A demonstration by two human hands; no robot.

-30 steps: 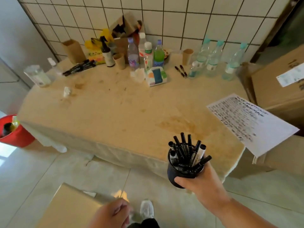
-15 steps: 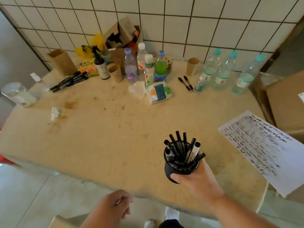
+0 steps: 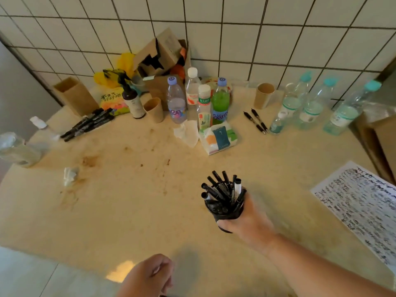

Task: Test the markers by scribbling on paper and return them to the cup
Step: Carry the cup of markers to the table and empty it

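Note:
My right hand [image 3: 246, 219] grips a black cup [image 3: 227, 213] packed with several black markers [image 3: 222, 189], held over the middle of the beige table [image 3: 128, 200]. A sheet of paper [image 3: 360, 206] covered in black scribbles lies at the table's right edge. My left hand [image 3: 150, 275] hovers at the near table edge with fingers curled and nothing in it. Several more black markers [image 3: 87, 124] lie in a loose pile at the back left. Two black pens [image 3: 256, 121] lie near the back right.
Bottles [image 3: 199, 101], paper cups [image 3: 264, 95], a tissue pack [image 3: 218, 138] and a torn cardboard box [image 3: 158, 54] crowd the back by the tiled wall. Three clear bottles [image 3: 308, 106] stand at the back right. A crumpled tissue [image 3: 69, 175] and a plastic container [image 3: 17, 150] sit left.
I have stepped up to the table; my right hand has carried the cup of markers forward over the tabletop. My left hand has come to the table edge.

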